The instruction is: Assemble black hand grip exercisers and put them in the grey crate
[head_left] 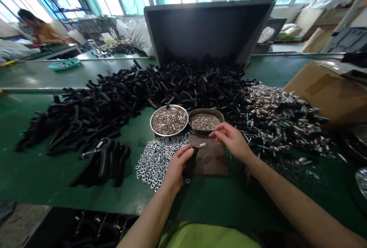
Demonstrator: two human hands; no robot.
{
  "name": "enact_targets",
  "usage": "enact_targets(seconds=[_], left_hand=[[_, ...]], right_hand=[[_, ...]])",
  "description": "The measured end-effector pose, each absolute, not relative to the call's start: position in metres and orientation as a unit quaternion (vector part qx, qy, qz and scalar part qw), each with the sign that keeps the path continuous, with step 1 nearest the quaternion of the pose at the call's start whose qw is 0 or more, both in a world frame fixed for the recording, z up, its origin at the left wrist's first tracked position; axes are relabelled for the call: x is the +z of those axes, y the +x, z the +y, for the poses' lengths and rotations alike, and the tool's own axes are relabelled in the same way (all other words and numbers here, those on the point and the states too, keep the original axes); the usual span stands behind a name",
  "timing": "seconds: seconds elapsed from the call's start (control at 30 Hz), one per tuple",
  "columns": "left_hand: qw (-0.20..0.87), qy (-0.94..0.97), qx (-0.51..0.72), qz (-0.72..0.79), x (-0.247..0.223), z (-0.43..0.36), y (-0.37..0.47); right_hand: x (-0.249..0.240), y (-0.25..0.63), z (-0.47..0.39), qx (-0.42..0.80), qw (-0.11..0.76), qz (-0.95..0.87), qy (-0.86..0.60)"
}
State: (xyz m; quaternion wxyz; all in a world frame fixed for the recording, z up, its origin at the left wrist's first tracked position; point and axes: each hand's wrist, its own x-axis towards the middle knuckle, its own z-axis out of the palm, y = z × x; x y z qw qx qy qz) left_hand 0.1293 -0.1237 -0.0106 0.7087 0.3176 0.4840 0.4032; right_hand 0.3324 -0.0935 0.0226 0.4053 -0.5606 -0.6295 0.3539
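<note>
Gripping a black part (195,148) by its end, the left hand (176,167) holds its ribbed metal tip (202,146) over the brown board (213,164). Near the oval tin (200,131), the right hand (231,139) pinches; around what, I cannot tell.

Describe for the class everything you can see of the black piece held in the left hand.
The black piece looks dark and slightly glossy, perhaps plastic. A silvery, ridged, metallic-looking tip, resembling a coil spring, sticks out from it, pointing toward the right of the picture and slightly up. The left hand grips the piece between thumb and fingers, hiding much of it, so its full shape cannot be told. It shows against the brown plate. The right hand is near but apart from the tip.
</note>
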Motion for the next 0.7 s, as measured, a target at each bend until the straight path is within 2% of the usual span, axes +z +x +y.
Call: enact_targets(seconds=[0.1, 0.23, 0.57, 0.7], left_hand=[[0.802, 0.142, 0.405, 0.416, -0.004, -0.129, 0.13], [0.837, 0.065, 0.404, 0.363, 0.003, -0.138, 0.136], [0.843, 0.095, 0.403, 0.344, -0.002, -0.143, 0.144], [0.824, 0.192, 0.379, 0.375, -0.004, -0.137, 0.141]], right_hand=[[0.013, 0.32, -0.125, 0.425, 0.426, -0.603, -0.524], [0.002, 0.306, -0.137, 0.373, 0.459, -0.622, -0.513], [0.005, 0.304, -0.137, 0.336, 0.444, -0.638, -0.533], [-0.003, 0.311, -0.134, 0.33, 0.419, -0.646, -0.547]])
